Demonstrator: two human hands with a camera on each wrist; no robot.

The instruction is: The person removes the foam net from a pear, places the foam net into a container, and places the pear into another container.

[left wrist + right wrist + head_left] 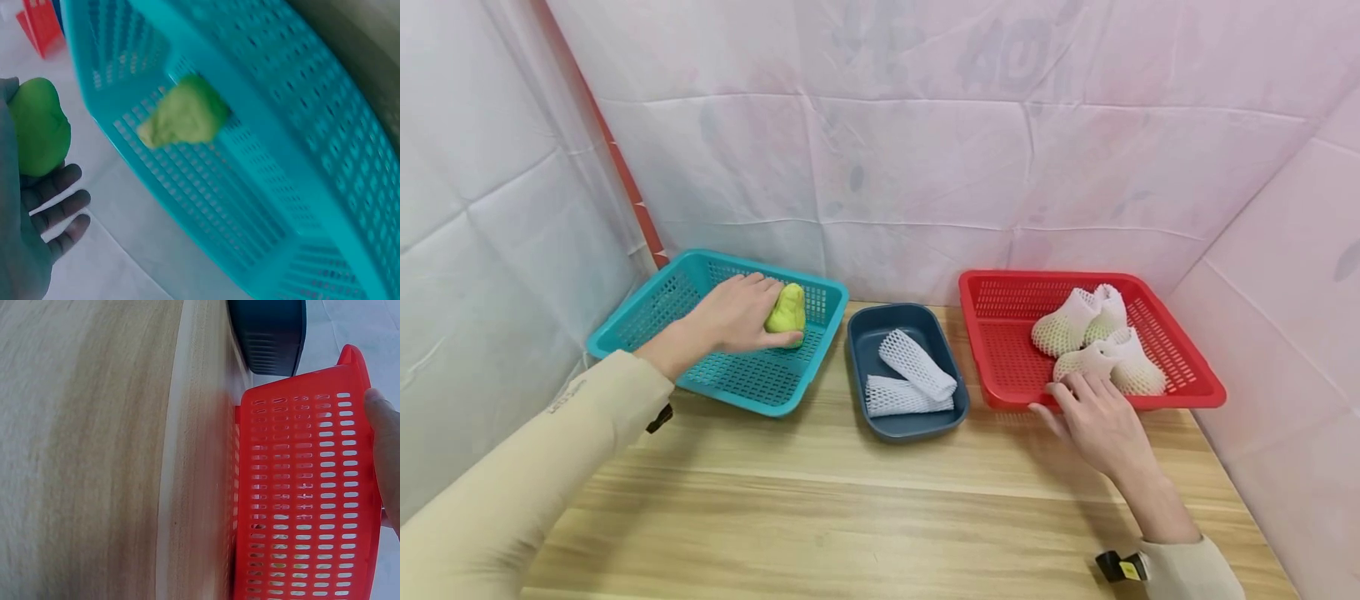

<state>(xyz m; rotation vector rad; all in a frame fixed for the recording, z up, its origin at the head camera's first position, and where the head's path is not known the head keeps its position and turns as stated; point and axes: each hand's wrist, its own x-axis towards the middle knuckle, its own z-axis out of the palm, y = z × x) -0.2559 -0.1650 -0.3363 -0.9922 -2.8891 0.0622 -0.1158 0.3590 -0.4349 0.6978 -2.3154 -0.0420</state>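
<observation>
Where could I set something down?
On the table, in front of the navy tray and between the forearms; also the left of the red basket. Crowded: its right, with netted fruits, and the tray, with white nets. The left hand partly hides the teal basket.

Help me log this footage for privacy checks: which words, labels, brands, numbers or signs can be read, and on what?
None can be read with certainty.
Backdrop: large faint characters, too pale to read.
Left sleeve: small lettering, too blurred to read.
Yellow patch by the right sleeve: any mark is too small.
</observation>
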